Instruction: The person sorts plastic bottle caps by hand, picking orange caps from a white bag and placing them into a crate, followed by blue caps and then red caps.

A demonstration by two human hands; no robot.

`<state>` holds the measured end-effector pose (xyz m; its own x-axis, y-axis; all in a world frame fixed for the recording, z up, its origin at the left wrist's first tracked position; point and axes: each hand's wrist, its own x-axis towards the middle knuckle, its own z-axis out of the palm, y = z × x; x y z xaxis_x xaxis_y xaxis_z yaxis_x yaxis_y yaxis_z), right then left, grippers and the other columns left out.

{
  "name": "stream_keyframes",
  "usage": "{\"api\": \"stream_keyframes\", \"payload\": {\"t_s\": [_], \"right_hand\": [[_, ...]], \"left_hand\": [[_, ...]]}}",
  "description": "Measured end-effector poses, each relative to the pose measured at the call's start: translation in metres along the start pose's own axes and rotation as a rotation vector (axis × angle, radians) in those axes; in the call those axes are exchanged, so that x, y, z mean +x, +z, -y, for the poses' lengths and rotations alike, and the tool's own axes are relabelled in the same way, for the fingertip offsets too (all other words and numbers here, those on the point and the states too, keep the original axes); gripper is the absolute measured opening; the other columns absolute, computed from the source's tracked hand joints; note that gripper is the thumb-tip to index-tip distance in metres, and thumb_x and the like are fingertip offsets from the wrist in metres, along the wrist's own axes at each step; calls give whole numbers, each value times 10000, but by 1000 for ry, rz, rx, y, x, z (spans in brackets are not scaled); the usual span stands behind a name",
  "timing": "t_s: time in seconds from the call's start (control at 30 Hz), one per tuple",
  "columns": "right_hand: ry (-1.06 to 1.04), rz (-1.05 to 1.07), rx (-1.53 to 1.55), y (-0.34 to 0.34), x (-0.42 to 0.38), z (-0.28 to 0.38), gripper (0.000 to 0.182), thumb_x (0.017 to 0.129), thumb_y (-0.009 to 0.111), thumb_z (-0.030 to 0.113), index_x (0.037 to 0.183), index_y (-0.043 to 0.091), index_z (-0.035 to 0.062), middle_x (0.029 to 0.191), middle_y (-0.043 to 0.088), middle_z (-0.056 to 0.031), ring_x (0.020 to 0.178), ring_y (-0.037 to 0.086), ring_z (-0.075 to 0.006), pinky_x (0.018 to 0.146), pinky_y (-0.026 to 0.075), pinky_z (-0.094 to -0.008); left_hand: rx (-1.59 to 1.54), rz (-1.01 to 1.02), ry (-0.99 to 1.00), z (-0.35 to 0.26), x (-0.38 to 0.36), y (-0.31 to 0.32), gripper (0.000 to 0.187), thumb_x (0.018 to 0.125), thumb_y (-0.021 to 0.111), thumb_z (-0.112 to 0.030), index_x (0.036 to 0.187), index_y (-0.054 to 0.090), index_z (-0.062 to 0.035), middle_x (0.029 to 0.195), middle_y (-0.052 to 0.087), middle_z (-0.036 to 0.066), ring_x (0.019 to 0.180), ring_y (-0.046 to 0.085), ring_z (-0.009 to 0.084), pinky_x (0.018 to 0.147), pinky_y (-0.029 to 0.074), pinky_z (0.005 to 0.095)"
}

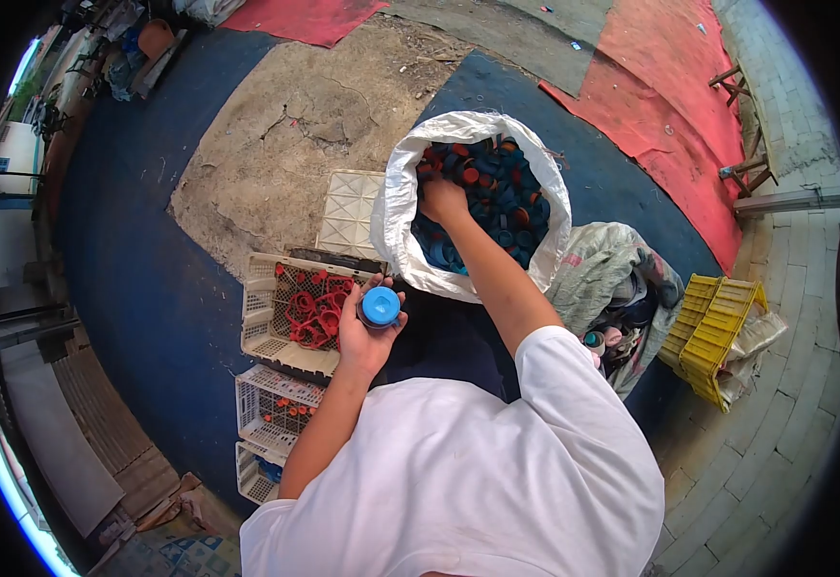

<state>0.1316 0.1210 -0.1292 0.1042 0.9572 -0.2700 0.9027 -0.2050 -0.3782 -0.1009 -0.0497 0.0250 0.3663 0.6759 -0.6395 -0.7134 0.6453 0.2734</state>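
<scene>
My left hand (pixel 364 344) is closed around a round blue plastic cap (pixel 381 307), its flat face turned up. It sits above the right edge of a cream crate (pixel 259 327) holding red plastic rings (pixel 314 310). My right hand (pixel 442 204) reaches into a white woven sack (pixel 396 226), at the left side of its opening. Dark blue and red plastic caps (pixel 505 197) fill the sack. The fingers of that hand are mostly hidden among the caps, so I cannot see what they grip.
Smaller crates (pixel 247 409) with orange and blue pieces stand at the lower left. An upturned cream crate (pixel 348 212) lies behind. At the right are an open grey-green sack (pixel 583 279) and yellow crates (pixel 713 327). Blue and red sheets (pixel 665 125) cover the floor.
</scene>
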Motion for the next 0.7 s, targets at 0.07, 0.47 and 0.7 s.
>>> {"api": "stream_keyframes", "payload": {"t_s": [0.07,0.47,0.7], "right_hand": [[-14,-14,-26,2,-2,4,376,862,626,297,1146,715,67,1354,588,-137,1172,634,-356,925,563,-471],[-39,-55,163,1,2,-4,421,817,657,216,1190,699,26,1366,584,-161,1214,598,-340,968,544,-443],[-131,-35,576,-40,-32,-32,266,826,677,200,962,756,-14,1140,671,-194,944,667,-339,833,531,-406]], "left_hand": [[-14,-6,2,-1,-1,-1,375,1058,475,-424,1250,610,-131,1224,674,39,1088,654,263,813,552,413],[11,-20,-7,3,-4,-1,370,1056,476,-420,1243,608,-130,1208,673,37,1096,650,267,821,546,414],[-15,-19,25,-1,-1,-2,373,1057,475,-418,1251,606,-128,1220,668,45,1104,648,276,825,544,414]]}}
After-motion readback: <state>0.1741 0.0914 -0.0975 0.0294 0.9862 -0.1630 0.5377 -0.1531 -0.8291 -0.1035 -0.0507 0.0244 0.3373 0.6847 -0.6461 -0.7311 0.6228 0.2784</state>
